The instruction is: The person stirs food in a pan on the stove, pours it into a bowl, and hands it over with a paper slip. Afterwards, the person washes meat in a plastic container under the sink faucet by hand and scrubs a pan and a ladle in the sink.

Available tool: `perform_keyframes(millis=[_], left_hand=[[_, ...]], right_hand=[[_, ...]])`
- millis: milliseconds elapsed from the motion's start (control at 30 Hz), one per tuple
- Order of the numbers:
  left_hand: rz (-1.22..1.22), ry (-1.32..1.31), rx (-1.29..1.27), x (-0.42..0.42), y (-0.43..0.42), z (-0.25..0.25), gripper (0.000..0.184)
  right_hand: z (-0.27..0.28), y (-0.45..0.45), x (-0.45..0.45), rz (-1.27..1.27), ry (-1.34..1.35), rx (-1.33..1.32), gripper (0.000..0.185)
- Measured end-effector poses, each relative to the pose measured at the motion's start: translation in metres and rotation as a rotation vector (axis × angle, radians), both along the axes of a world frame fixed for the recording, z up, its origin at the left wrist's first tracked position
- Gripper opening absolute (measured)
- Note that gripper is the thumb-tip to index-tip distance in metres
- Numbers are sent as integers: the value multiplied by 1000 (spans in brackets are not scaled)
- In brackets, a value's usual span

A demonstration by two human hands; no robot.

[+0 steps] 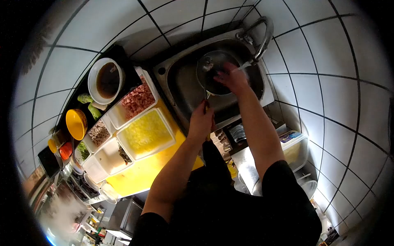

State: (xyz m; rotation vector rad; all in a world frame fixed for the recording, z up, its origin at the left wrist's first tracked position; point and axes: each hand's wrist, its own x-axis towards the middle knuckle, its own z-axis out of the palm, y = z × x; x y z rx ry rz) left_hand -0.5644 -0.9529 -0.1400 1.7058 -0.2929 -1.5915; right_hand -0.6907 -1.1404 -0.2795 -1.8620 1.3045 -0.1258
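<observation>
My left hand point(201, 123) is closed around the handle of a dark round pan point(210, 82) held inside the steel sink point(180, 98). Over the pan reaches my right hand point(234, 80), its fingers spread and somewhat smeared by motion. Water from the curved faucet point(264, 39) runs down onto that hand and the pan. Whether the right fingers touch the pan's surface, I cannot tell.
Left of the sink, white containers hold diced pink meat point(137, 100) and yellow shreds point(147, 133) beside a yellow board point(131, 178). Farther left are a bowl of dark liquid point(107, 80) and a yellow bowl point(76, 124). A tiled wall point(320, 94) borders the right side.
</observation>
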Motion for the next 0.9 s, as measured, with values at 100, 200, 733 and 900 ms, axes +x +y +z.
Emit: perform_keyframes(millis=[100, 200, 733, 900], left_hand=[[-20, -78, 43, 1, 2, 11, 21], [-87, -271, 13, 1, 13, -12, 19], [-1, 206, 148, -16, -1, 9, 25], [-241, 61, 164, 23, 20, 9, 25]], right_hand=[[-16, 8, 20, 124, 285, -200, 58], [-8, 23, 33, 190, 537, -399, 62], [-6, 13, 27, -937, -762, 984, 59], [29, -12, 7, -224, -24, 415, 51]])
